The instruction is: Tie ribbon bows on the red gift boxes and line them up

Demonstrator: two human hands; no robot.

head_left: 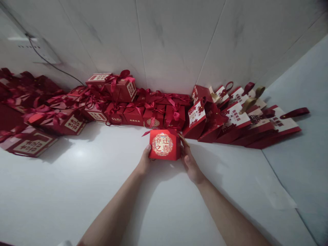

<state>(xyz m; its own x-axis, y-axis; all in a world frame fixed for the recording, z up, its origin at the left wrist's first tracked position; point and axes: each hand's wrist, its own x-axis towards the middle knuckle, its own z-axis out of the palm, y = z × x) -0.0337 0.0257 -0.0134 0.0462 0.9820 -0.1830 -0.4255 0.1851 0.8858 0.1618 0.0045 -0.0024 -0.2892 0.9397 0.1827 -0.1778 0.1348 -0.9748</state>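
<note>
Together, left hand (144, 163) and right hand (189, 163) clasp a closed red box (164, 145), contents hidden.

We see gift box (164, 145) on table (77, 191), between left hand (145, 160) and right hand (191, 165). Behind it, ribboned boxes (143, 112) line wall (174, 44); leaning gift bags (238, 119) to their right.

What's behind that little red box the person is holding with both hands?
Behind the red box sits a row of ribboned red boxes against the white wall. The left hand and right hand grip its sides. Its contents cannot be seen.
</note>
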